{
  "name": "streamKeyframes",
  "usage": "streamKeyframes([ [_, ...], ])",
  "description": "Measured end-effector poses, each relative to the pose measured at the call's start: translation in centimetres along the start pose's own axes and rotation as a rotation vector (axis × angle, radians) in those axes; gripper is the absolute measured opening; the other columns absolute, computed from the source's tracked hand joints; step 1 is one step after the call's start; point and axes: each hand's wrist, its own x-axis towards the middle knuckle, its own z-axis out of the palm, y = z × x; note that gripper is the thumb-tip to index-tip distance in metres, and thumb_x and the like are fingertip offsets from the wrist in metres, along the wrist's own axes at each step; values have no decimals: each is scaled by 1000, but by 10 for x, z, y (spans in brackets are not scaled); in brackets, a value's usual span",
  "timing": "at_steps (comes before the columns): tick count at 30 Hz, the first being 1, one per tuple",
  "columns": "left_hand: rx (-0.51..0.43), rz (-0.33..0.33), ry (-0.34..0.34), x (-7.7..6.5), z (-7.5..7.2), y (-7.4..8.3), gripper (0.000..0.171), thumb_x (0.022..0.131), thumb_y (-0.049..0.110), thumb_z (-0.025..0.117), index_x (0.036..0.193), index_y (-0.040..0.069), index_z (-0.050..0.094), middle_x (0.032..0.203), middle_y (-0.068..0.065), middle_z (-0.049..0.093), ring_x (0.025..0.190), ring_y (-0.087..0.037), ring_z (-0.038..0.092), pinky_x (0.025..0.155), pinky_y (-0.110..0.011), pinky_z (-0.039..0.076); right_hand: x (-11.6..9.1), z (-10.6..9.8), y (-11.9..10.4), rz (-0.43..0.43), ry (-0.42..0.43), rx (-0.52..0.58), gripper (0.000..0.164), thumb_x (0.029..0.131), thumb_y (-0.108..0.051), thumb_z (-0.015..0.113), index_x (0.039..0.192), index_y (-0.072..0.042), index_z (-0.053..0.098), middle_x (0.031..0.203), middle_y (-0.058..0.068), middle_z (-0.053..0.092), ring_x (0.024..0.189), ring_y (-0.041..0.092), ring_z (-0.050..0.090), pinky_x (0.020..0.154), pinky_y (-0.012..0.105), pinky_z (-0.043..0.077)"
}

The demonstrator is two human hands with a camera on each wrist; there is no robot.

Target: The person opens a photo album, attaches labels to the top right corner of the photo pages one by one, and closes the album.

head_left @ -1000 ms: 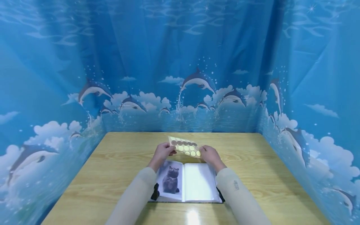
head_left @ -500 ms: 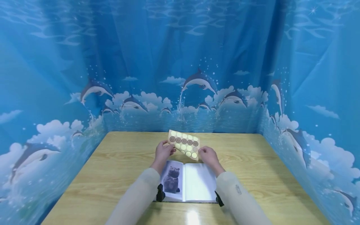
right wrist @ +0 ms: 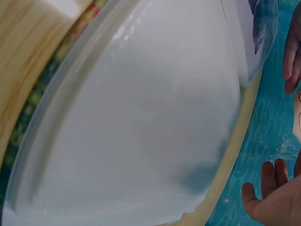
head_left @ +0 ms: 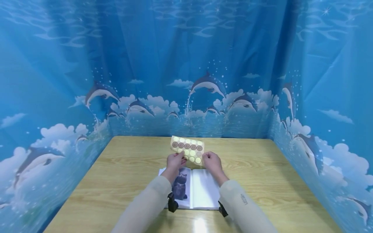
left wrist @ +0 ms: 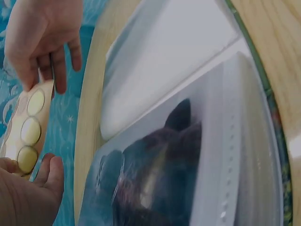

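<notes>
A sheet of round stickers (head_left: 192, 147), with pale yellow rows and one brown row, is held up tilted above the far edge of an open photo album (head_left: 204, 191). My left hand (head_left: 175, 160) pinches its lower edge, thumb on the front. At the sheet's right edge, my right hand (head_left: 212, 161) grips it between thumb and fingers. Yellow stickers (left wrist: 30, 131) show between the two hands in the left wrist view. A grey cat picture (head_left: 180, 187) fills the album's left page, partly covered by my left arm; the right page (right wrist: 141, 108) is a blank white sleeve.
The album lies on a wood-grain table (head_left: 116, 181) near its front. Blue curtains with dolphins (head_left: 186, 64) stand around the back and sides. Dark straps with small devices (head_left: 172, 203) sit at the wrists.
The sheet has tipped up to face the camera and then shifted slightly left. My left hand has slid right, from the sheet's left side to its lower edge; my right hand has moved slightly left.
</notes>
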Motion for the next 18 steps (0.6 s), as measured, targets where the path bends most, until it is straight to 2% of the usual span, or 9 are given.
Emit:
streamKeyframes([
  [3, 64, -6, -34, -7, 6, -3, 32, 99, 17, 60, 118, -9, 59, 99, -17, 69, 83, -21, 69, 92, -43, 55, -2, 2, -3, -4, 7, 14, 25, 98, -21, 54, 101, -1, 70, 93, 10, 67, 82, 23, 59, 72, 36, 52],
  [6, 106, 14, -45, -14, 11, -4, 28, 97, 15, 61, 115, -8, 61, 91, -13, 67, 76, -18, 67, 82, -37, 59, -3, 5, -4, -12, 7, 24, 24, 97, -21, 56, 100, -1, 70, 90, 9, 67, 80, 22, 58, 68, 33, 51],
  [10, 96, 30, -35, -17, 16, -5, 22, 96, 12, 63, 108, -6, 62, 81, -8, 64, 69, -15, 63, 72, -31, 60, -4, 6, -6, -27, 2, 23, 25, 96, -22, 58, 101, -1, 71, 91, 8, 68, 79, 21, 59, 67, 31, 51],
  [18, 91, 31, -51, -15, 14, -4, 17, 95, 10, 65, 104, -4, 65, 78, -6, 63, 67, -13, 59, 74, -36, 57, -5, 7, -5, -20, 3, 2, 24, 96, -23, 60, 99, -4, 73, 88, 6, 68, 78, 19, 59, 67, 31, 51],
])
